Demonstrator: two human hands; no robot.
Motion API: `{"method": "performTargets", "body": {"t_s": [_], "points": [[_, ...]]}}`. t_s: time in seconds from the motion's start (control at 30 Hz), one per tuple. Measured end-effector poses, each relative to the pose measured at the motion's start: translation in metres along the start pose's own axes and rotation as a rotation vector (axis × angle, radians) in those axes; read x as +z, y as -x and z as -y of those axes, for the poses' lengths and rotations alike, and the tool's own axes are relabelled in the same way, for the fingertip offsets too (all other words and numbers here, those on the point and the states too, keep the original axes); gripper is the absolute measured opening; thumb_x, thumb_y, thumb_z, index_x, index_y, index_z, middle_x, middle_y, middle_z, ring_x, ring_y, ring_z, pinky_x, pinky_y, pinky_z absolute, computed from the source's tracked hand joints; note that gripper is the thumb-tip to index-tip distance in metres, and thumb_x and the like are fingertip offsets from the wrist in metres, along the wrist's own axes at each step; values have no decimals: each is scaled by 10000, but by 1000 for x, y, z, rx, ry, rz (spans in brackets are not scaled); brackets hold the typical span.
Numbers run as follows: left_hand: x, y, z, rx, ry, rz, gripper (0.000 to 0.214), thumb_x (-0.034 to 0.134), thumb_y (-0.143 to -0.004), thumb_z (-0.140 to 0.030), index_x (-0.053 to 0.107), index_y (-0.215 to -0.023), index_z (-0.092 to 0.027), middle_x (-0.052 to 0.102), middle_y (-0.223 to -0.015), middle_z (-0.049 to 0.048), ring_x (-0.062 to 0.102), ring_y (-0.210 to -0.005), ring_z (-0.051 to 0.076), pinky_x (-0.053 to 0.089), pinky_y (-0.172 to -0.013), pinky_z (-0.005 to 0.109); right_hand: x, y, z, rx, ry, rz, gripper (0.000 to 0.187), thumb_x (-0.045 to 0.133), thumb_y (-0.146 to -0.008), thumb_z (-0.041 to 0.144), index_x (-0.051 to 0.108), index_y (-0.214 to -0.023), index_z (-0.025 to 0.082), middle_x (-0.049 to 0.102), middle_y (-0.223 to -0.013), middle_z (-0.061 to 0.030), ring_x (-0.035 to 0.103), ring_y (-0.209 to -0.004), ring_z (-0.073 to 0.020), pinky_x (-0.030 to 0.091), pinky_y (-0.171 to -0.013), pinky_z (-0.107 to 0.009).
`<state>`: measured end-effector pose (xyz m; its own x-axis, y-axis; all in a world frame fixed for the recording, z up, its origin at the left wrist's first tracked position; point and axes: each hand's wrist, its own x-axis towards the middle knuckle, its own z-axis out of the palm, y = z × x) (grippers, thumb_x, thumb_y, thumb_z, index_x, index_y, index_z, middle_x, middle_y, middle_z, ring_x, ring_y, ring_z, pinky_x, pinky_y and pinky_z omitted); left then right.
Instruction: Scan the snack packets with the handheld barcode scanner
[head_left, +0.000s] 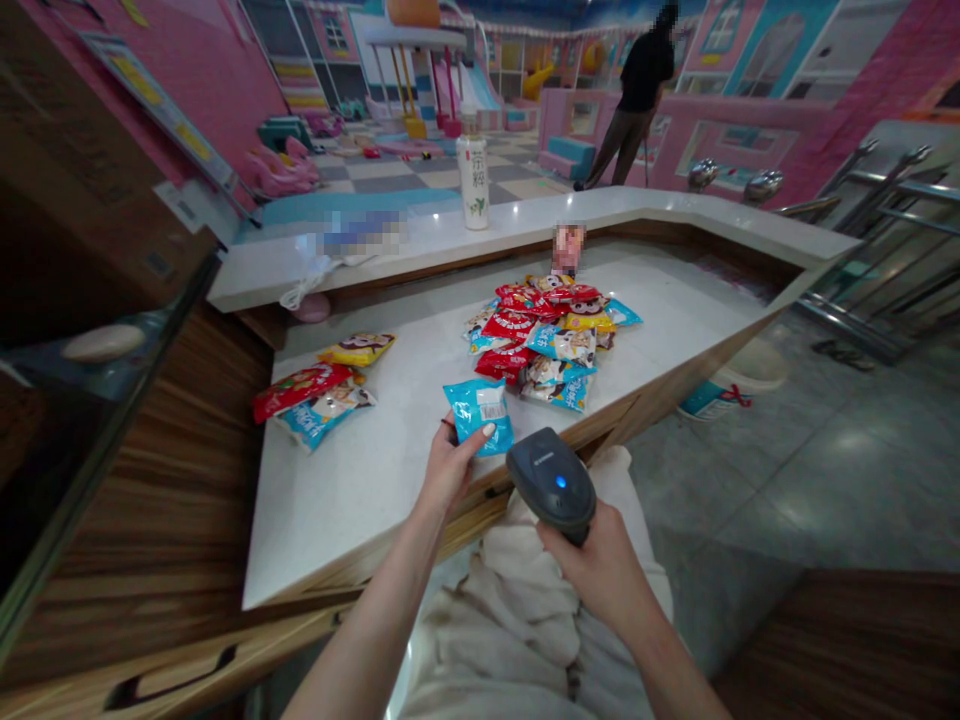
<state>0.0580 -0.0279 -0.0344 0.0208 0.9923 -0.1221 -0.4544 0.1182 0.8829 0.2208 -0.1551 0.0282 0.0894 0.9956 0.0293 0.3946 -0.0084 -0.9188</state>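
Note:
My left hand [450, 456] grips a blue snack bag [466, 408] by its near edge, thumb on top, with a white barcode label facing up. In my right hand [596, 560] is a dark grey barcode scanner [551, 478], a blue light glowing on its top. The scanner's head is close to the bag's right side. Beyond the bag, a pile of red, blue and yellow snack bags [536, 335] lies on the white counter [360, 500]. Off to the left rests a smaller group of bags: a red bag [304, 385], a yellow bag [360, 348] and a blue-and-white bag [322, 410].
A raised ledge [525, 215] runs along the counter's back, carrying a white bottle [474, 175]. Wooden shelving [127, 450] stands at the left. On the floor to the right is a white bucket [739, 380]. A person in dark clothes [637, 90] stands in the play area beyond.

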Motion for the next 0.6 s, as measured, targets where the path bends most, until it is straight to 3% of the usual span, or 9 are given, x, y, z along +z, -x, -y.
{"method": "performTargets", "body": {"t_s": [0.23, 0.6], "points": [[-1, 1, 7, 79, -50, -108, 580, 875, -630, -347, 623, -1124, -177, 741, -1062, 75, 708, -905, 214, 535, -895, 388, 3, -4, 0, -37, -13, -9, 194, 620, -792, 201, 718, -947, 138, 730, -700, -20, 667, -651, -192, 503, -611, -241], [-3, 1, 8, 96, -110, -59, 553, 856, -649, -326, 634, -1135, -185, 748, -1018, 59, 698, -850, 203, 540, -815, 327, 3, -3, 8, -6, -4, -5, 200, 616, -805, 241, 720, -945, 143, 694, -587, -15, 688, -639, -226, 520, -585, -259]]}}
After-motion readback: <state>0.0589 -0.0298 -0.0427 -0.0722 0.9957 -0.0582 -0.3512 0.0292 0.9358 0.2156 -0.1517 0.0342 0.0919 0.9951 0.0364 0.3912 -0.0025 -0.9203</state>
